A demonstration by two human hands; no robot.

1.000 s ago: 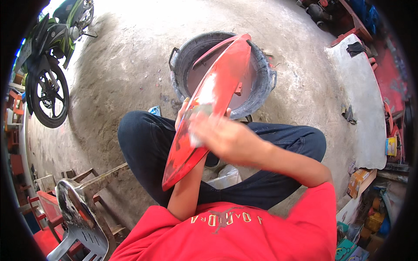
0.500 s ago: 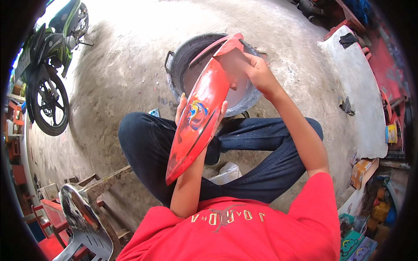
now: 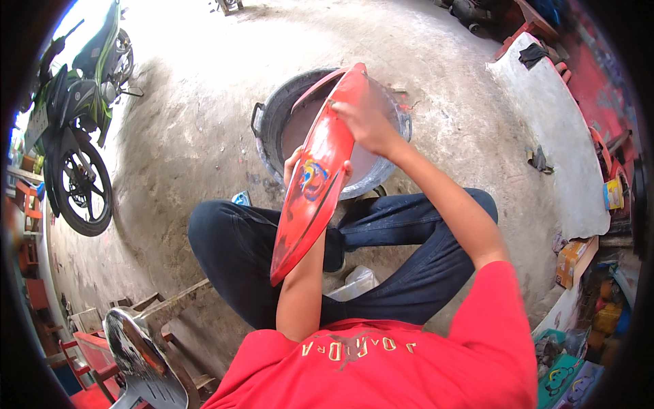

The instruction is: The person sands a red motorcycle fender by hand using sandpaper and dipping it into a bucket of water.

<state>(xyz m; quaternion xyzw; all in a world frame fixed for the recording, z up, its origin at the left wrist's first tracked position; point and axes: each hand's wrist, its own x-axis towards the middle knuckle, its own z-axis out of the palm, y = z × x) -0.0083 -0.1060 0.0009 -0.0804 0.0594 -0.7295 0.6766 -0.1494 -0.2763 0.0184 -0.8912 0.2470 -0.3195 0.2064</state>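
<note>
A long glossy red curved panel [image 3: 327, 160], like a motorcycle body part, slants over the tub. It has a colourful decal, dark scuffs and a forked far end. My left hand [image 3: 291, 165] holds it from beneath, fingertips wrapping one edge and the thumb showing at the other. Partly smeared, my right hand [image 3: 371, 129] presses bent fingers on the panel's upper face near the fork; whatever lies under them is hidden. Below the far end stands a round dark grey tub [image 3: 264, 140] with side handles, holding cloudy pinkish-grey liquid.
A parked motorcycle [image 3: 78, 153] stands left on the concrete floor. A worn chair [image 3: 139, 351] is at lower left. Between my bent legs lies a clear plastic bag [image 3: 357, 281]. Along the right run a pale slab [image 3: 555, 146], a carton [image 3: 575, 262] and packaged goods.
My right hand has moved left, from the panel's right edge onto its upper face. The left hand keeps its hold. The whole view has shifted slightly, with the tub lower in it.
</note>
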